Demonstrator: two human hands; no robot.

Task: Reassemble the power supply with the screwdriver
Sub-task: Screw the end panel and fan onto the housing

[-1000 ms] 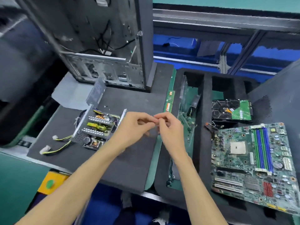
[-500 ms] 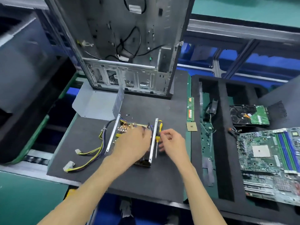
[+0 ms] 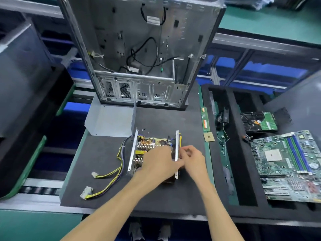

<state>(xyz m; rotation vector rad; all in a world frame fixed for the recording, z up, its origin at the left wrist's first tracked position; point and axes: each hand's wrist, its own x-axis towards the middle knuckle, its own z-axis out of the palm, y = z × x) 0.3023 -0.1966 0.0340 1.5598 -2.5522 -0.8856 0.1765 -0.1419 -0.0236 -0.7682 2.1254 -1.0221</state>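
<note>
1. The open power supply (image 3: 152, 150) sits mid-table on the dark foam mat (image 3: 104, 188), its long side rails running away from you.
2. Your left hand (image 3: 159, 164) lies over the board; its fingers reach the right rail (image 3: 176, 153), but whether they grip it you cannot tell.
3. Your right hand (image 3: 192, 157) hovers just outside that rail, fingers curled; nothing visible in them.
4. The yellow-handled screwdriver (image 3: 180, 140) lies parallel to the rail, just beyond your right hand, the nearer one.
5. The grey cover (image 3: 111, 120) waits beyond the supply, to the left.
</note>
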